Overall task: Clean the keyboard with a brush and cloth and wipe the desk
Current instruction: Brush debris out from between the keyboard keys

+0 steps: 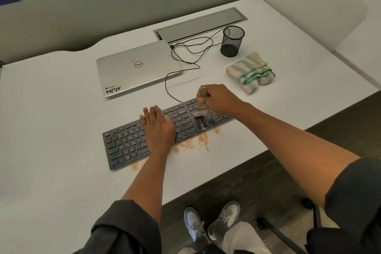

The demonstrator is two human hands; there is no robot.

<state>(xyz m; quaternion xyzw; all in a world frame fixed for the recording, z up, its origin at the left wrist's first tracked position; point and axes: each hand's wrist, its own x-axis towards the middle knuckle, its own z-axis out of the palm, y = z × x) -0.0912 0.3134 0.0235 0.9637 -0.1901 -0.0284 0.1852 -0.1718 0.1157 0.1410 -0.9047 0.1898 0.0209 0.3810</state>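
Note:
A dark grey keyboard (127,142) lies slanted on the white desk (51,109). My left hand (157,126) rests flat on its middle keys, fingers straight. My right hand (218,98) grips a small brush (201,107) by its wooden handle, and the pale bristles touch the keys at the keyboard's right end. Orange-brown crumbs (193,143) are strewn on the desk along the keyboard's near edge. A folded green and beige striped cloth (250,72) lies on the desk to the right, beyond my right hand.
A shut silver laptop (138,68) lies behind the keyboard, with black cables (185,51) running to a cable tray (200,24). A black mesh pen cup (232,41) stands by the cloth. Partition walls close the back. The desk edge runs near my shoes (212,225).

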